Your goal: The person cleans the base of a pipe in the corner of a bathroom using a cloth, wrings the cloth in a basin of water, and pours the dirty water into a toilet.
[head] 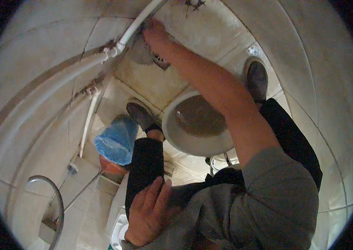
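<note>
Down in the far corner, my right hand (156, 36) reaches to where the tiled wall meets the floor, beside a white plastic pipe (135, 26). Its fingertips are in shadow, so I cannot tell whether they hold anything. Just below that wrist lies a floor drain grate (162, 61), partly covered by my forearm. My left hand (148, 211) rests palm down on my left thigh with nothing in it. Between my feet stands a round, light-coloured basin (176, 142) with murky brownish water (198, 122) in it. My right forearm passes over its right side.
A bin with a blue plastic bag liner (117, 140) stands left of my left shoe (139, 114). Behind it are an orange-red dustpan-like object (112, 167) and a thin stick (82, 192). White pipes (85, 125) run along the left wall. A curved metallic hose (60, 200) hangs lower left.
</note>
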`<action>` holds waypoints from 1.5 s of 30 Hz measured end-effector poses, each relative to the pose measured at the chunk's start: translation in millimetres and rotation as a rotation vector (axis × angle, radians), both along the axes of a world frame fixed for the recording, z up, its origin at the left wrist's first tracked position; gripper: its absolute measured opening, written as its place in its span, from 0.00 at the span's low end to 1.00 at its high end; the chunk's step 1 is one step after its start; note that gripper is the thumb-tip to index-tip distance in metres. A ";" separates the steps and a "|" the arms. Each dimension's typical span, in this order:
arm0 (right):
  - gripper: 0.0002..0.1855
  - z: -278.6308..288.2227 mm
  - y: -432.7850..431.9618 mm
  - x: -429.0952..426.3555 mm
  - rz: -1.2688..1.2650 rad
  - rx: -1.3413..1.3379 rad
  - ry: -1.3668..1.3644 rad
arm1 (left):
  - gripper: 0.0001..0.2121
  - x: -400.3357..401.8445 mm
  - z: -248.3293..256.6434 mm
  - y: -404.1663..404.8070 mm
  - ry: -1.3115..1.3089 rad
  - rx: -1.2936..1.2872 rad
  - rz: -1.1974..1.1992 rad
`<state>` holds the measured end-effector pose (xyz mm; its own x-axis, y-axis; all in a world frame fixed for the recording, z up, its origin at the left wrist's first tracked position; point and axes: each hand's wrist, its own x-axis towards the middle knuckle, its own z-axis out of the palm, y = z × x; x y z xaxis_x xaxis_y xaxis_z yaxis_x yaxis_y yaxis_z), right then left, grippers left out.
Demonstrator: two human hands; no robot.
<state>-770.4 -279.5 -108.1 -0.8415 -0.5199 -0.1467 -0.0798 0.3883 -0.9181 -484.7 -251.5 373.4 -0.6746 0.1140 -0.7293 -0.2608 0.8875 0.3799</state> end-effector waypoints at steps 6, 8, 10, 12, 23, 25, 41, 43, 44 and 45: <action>0.37 56.2 -21.7 54.5 -0.481 -0.323 -0.572 | 0.33 -8.8 -1.4 1.5 0.006 0.022 -0.027; 0.38 65.3 -30.4 73.7 -0.408 -0.135 -0.523 | 0.33 -8.9 3.4 5.6 -0.019 0.007 -0.019; 0.39 57.3 -32.6 70.1 -0.440 -0.179 -0.651 | 0.34 -14.7 2.7 6.1 -0.002 0.003 0.006; 0.41 47.3 -31.3 58.9 -0.486 -0.289 -0.800 | 0.35 -18.7 3.5 4.9 -0.021 -0.007 0.000; 0.49 14.3 -8.5 7.9 -0.625 -0.603 -0.891 | 0.36 -13.4 4.2 5.1 -0.049 0.013 -0.009; 0.49 30.8 -15.3 15.3 -0.625 -0.554 -0.883 | 0.36 -8.1 2.0 3.5 -0.037 0.029 0.000; 0.28 94.1 -5.8 26.7 -0.917 -0.697 -1.038 | 0.37 -3.7 4.1 1.4 -0.055 0.006 0.042; 0.22 61.4 -7.1 19.4 -0.917 -0.747 -0.896 | 0.36 -1.6 2.1 0.9 -0.030 0.024 0.021; 0.20 41.3 -6.6 9.9 -0.923 -0.768 -0.821 | 0.36 -5.5 -1.2 0.2 -0.023 0.029 0.009; 0.17 23.5 -9.9 1.6 -0.920 -0.792 -0.749 | 0.35 -8.1 -1.3 0.5 -0.020 0.040 -0.001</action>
<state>-768.7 -289.3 -84.6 -0.7738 0.0065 -0.6334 0.5075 -0.5921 -0.6261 -492.8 -251.1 372.1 -0.6601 0.1446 -0.7371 -0.2673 0.8719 0.4104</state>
